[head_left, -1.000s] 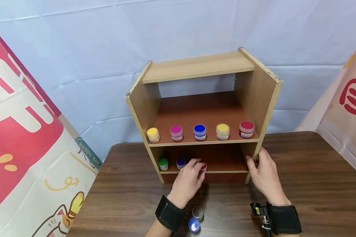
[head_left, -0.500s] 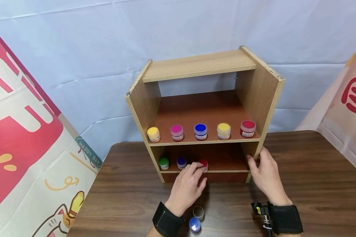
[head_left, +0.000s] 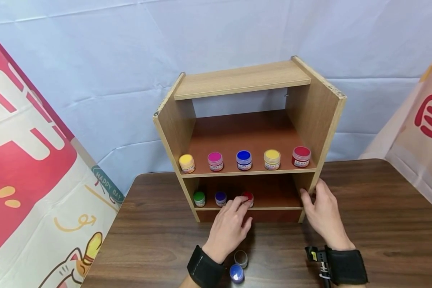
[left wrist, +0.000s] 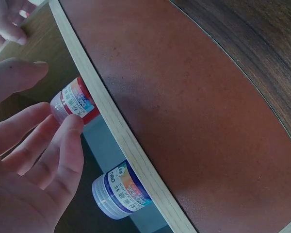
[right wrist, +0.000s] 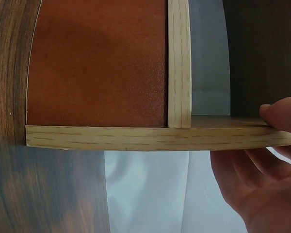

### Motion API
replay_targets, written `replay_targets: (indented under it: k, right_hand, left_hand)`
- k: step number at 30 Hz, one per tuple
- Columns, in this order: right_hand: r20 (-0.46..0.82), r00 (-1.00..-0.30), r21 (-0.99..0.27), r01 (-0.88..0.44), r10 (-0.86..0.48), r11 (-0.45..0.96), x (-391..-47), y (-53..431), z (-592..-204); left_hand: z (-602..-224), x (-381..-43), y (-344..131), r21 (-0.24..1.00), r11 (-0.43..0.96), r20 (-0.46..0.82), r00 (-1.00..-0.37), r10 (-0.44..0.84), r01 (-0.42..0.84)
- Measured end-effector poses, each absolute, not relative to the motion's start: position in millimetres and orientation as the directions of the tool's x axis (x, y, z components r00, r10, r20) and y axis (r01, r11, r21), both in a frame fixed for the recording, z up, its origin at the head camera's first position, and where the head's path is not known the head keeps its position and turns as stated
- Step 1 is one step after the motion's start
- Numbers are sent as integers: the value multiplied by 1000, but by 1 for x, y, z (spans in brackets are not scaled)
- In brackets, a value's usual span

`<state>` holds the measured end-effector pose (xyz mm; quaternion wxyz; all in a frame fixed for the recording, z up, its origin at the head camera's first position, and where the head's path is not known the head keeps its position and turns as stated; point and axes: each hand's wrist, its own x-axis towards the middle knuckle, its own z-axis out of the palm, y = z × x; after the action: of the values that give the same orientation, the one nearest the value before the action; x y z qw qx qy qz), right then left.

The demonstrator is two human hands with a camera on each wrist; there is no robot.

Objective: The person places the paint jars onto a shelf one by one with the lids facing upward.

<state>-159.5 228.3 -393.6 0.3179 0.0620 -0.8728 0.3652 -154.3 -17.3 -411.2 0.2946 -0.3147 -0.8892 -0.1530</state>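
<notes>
A small wooden shelf unit (head_left: 243, 81) stands on the table. On its lower shelf is a red-lidded paint jar (head_left: 251, 197), also seen as a red jar (left wrist: 76, 99) in the left wrist view. My left hand (head_left: 227, 230) has its fingertips at this jar, with fingers loosely extended and the thumb apart. To the left along that shelf are a dark blue jar (head_left: 221, 199) and a green jar (head_left: 199, 199). My right hand (head_left: 322, 214) grips the unit's right side panel (right wrist: 111, 139), thumb inside and fingers outside.
Several paint jars line the upper shelf's front edge, from a yellow jar (head_left: 187, 164) to a red jar (head_left: 301, 157). On the table before the unit lie a blue jar (head_left: 236, 274) and a clear round piece (head_left: 241, 259). A pale cloth (head_left: 93, 80) hangs behind.
My left hand has drawn back slightly and its fingers have loosened, so more of the red jar shows on the lower shelf. The right hand keeps its grip on the panel.
</notes>
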Motion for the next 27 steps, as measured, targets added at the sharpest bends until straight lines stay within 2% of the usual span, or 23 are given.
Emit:
replay_targets:
  k: [10, 21, 27]
  right_hand:
    - [599, -791, -600, -337, 128, 726, -159, 229, -394]
    - [601, -790, -600, -343, 124, 723, -159, 228, -394]
    - [599, -791, -600, -340, 124, 724, -159, 228, -393]
  left_hand:
    - [-411, -154, -18, 63, 773, 585, -651, 484, 631]
    - [-415, -151, -21, 124, 760, 541, -686, 487, 638]
    - [-416, -152, -22, 157, 737, 547, -679, 490, 658]
